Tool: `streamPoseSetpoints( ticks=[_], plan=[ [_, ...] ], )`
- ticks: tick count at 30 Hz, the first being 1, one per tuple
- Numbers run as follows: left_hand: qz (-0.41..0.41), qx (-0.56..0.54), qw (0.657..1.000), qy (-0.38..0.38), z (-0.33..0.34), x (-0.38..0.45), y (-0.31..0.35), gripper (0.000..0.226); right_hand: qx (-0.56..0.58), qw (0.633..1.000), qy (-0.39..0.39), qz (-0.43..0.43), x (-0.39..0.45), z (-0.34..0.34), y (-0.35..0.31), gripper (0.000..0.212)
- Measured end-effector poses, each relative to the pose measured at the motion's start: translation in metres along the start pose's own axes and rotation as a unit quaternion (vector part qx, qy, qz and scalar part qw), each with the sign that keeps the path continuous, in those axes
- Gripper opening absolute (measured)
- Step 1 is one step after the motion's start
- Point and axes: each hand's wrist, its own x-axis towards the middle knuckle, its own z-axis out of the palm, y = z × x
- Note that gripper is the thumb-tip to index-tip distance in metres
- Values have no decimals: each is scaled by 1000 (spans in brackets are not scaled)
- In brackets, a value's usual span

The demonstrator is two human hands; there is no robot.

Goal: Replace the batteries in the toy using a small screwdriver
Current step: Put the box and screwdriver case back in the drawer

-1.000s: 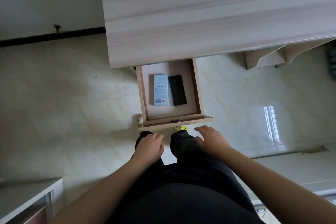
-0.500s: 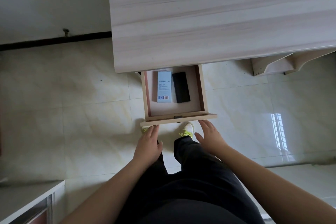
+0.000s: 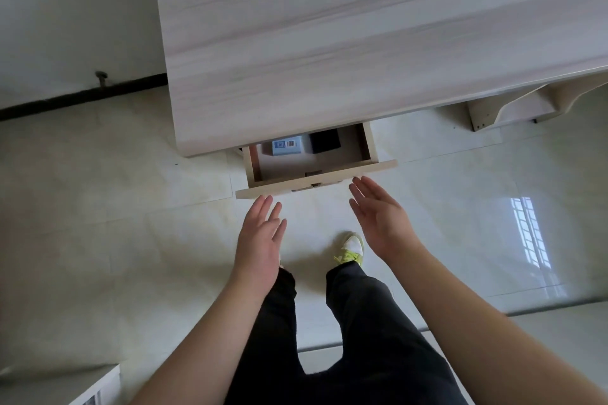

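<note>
Beneath desk (image 3: pixel 362 43), drawer (image 3: pixel 316 179) half-open; both hands flat.

Quick count, using the drawer (image 3: pixel 316 179) as the anchor: one drawer, poking partway out from under one wooden desk top (image 3: pixel 362 43). Inside it, two items: one light blue box (image 3: pixel 287 145) with a barcode and one black box (image 3: pixel 325 141) right beside it, though that one's mostly hidden so box is my best guess. Just in front of the drawer, two hands: left hand (image 3: pixel 261 242), right hand (image 3: pixel 381 217), both flat-fingered. Below those, one sneaker (image 3: pixel 351 248) with yellow-green laces.
</note>
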Motion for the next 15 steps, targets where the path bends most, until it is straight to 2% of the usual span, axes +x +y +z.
streamPoseSetpoints(
  ticks=[2, 5, 10, 15],
  plan=[
    [-21, -162, 986, 22, 2, 14, 8, 39, 60, 998, -4, 0, 13, 6, -1, 45],
    [-35, -288, 956, 33, 8, 30, 18, 37, 132, 991, -9, 1, 30, 13, -4, 46],
    [-39, -371, 927, 28, 17, 50, 22, 42, 187, 982, -25, -19, 52, 25, -4, 50],
    [-31, -362, 932, -6, 19, 73, 25, 43, 193, 979, -54, -45, 70, 38, 0, 55]
  ],
)
